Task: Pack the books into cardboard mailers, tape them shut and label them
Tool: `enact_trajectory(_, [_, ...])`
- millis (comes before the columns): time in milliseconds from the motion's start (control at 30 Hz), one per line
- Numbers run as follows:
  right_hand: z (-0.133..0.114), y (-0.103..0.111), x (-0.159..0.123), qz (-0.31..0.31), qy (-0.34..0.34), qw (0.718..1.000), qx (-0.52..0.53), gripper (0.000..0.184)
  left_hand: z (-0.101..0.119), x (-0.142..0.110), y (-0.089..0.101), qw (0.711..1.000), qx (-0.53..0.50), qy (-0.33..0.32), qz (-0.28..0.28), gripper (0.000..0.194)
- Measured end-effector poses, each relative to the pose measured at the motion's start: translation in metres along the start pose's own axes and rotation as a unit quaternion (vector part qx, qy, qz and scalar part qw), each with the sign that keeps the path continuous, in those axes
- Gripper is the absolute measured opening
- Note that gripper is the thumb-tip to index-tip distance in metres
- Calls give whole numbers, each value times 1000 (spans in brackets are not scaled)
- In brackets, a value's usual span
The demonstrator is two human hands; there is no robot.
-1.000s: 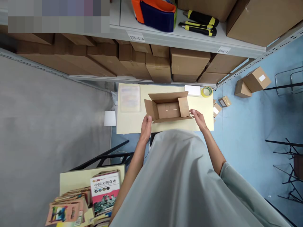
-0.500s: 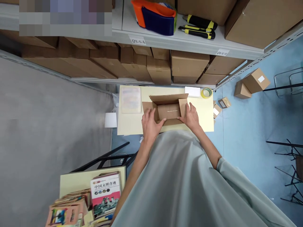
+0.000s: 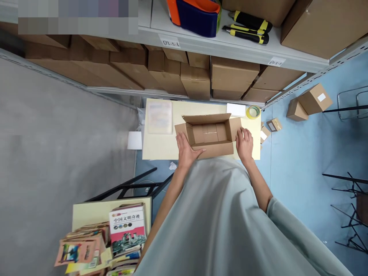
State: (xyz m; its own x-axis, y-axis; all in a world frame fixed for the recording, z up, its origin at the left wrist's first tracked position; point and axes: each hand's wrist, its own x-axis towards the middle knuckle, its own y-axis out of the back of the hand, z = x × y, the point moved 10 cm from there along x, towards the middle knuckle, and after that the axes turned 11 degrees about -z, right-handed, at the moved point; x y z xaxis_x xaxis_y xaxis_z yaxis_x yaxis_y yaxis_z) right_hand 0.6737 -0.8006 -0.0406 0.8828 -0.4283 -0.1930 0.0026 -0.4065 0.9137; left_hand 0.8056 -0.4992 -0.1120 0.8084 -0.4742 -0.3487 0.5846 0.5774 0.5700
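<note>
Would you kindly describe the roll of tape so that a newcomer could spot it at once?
In front of the metal shelving is a pale yellow table. At its far right corner, from the wearer's side, lies the roll of tape. It is a yellow ring with a greenish inside, whereas the white item just left of it is rectangular.

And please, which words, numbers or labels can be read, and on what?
"中国文明奇迹": white-and-pink book.
"D?-5-6", second character unclear: left shelf label.
Right shelf label: too blurred.
Parcel labels, other books: too small or blurred.
</note>
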Motion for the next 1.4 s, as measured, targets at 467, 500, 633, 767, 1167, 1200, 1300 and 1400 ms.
enact_trajectory(467, [-9,-63,13,-60,-65,989,117,63,-5,22,-1,995,-70,-20,-72,156])
enact_trajectory(500, [-9,-64,14,-63,-71,988,118,64,-3,21,-1,995,-68,-26,-73,153])
enact_trajectory(633, [-7,-70,16,-71,-106,985,115,66,2,17,-2,994,-60,-40,-81,145])
enact_trajectory(767, [-7,-71,12,-68,-117,986,101,66,1,16,-3,994,-59,-41,-84,141])
enact_trajectory(1167, [-19,-41,3,-27,-115,991,63,63,-2,14,2,992,-80,-25,-97,138])
enact_trajectory(1200, [-27,-32,1,-18,-122,991,46,62,-4,15,7,991,-82,-29,-99,131])
enact_trajectory(1300, [-73,-6,-2,27,-119,992,15,61,-18,21,34,990,-97,-38,-90,99])
enact_trajectory(1400, [-149,-3,5,18,-73,996,45,57,-55,34,76,992,-110,-15,-56,77])
